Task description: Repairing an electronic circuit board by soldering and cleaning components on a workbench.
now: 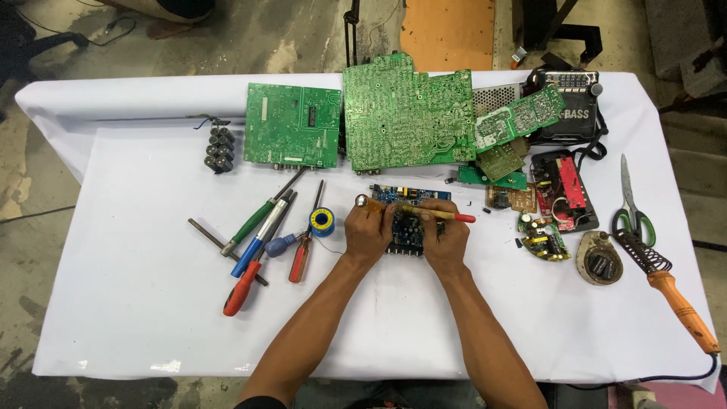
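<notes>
A small blue circuit board [410, 195] lies at the table's middle, its near part covered by both hands. My left hand [368, 231] rests on the board's left side, fingers curled on it. My right hand [445, 238] grips a screwdriver [435, 213] with a yellow shaft and red end, lying across the board and pointing left. The screwdriver's tip reaches my left hand's fingers.
Several screwdrivers [261, 235] and a solder spool [322, 222] lie left of my hands. Large green boards [401, 113] fill the far side, with a battery pack [219, 148] at left. Small boards [541, 236], scissors [630, 204], a radio [572, 106] and a soldering iron [678, 299] lie right.
</notes>
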